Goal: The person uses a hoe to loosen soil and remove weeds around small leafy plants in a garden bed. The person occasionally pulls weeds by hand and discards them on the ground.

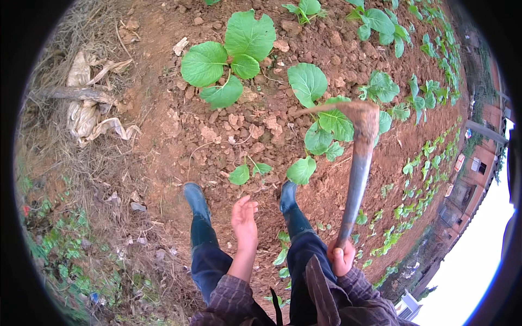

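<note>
My right hand (pixel 342 259) is wrapped round the lower end of a wooden-handled hoe (pixel 357 182). Its handle rises away from me, and the soil-caked head points left over a leafy green plant (pixel 333 124), hiding part of its leaves. Between my boots, my left hand (pixel 244 220) hangs above the soil with nothing in it, fingers loosely curled and apart. Just beyond its fingertips grows a small seedling (pixel 250 171). A larger broad-leaved plant (pixel 231 62) stands farther off in the reddish, clumpy soil.
My rubber boots (pixel 197 201) stand on the soil. Dry straw (pixel 103 179) and a torn whitish cloth or plastic sheet (pixel 81 108) with a stick lie at the left. Rows of green plants (pixel 429 163) run along the right, with buildings (pixel 478 174) beyond.
</note>
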A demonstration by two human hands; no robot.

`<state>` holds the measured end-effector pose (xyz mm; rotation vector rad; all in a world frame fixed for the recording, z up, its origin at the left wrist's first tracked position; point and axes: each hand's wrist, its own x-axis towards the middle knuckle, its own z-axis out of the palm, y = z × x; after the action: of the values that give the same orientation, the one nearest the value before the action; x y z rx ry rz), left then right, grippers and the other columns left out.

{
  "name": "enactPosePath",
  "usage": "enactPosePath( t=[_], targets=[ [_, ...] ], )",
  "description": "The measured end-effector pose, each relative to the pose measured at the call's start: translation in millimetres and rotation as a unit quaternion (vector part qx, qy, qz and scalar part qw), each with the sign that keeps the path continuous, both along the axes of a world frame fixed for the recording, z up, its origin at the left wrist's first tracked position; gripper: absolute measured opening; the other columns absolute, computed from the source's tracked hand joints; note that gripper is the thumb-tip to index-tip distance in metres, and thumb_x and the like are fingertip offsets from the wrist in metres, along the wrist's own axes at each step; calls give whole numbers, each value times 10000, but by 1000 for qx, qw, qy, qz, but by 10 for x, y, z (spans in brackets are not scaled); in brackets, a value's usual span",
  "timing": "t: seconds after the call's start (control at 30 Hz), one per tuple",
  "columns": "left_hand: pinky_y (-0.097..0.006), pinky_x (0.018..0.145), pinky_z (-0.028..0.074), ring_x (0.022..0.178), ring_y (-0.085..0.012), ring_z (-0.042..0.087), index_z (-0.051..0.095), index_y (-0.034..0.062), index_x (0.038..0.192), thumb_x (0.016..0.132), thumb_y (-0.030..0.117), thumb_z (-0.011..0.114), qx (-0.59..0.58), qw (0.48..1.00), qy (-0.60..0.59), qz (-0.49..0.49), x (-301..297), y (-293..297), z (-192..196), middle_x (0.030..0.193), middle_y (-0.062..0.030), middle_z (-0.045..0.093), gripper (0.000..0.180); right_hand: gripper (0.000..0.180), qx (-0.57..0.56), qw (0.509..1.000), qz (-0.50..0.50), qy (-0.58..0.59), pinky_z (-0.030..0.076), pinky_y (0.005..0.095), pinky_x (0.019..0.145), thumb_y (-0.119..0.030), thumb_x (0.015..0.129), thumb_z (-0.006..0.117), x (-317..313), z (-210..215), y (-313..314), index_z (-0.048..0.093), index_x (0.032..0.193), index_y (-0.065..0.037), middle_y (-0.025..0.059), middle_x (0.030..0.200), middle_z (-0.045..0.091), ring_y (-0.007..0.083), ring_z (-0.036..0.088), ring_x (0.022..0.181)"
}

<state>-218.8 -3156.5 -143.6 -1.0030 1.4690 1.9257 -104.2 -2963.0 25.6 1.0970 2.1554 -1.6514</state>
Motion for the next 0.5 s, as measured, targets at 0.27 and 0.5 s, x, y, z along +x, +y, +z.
enactPosePath(
  t=[0.27, 0.5],
  targets=[
    [-186, 687, 439, 790, -62, 576, 587, 52, 1168, 982, 125, 552, 16, 1000, 12, -23, -125, 89, -79, 948, -25, 670, 203, 305, -69, 975, -87, -192, 372, 271, 492, -313, 960, 613, -366, -1357, 33, 611, 895, -15, -32, 632, 512, 76, 444, 547],
    [-200, 711, 449, 814, -68, 579, 586, 51, 1174, 980, 114, 554, -15, 999, 11, -26, 12, -79, -27, 964, -28, 664, 207, 352, -164, 971, -159, 75, 234, 199, 399, -393, 984, 544, -711, -971, -212, 488, 823, -84, -60, 600, 430, 22, 346, 456]
  ],
)
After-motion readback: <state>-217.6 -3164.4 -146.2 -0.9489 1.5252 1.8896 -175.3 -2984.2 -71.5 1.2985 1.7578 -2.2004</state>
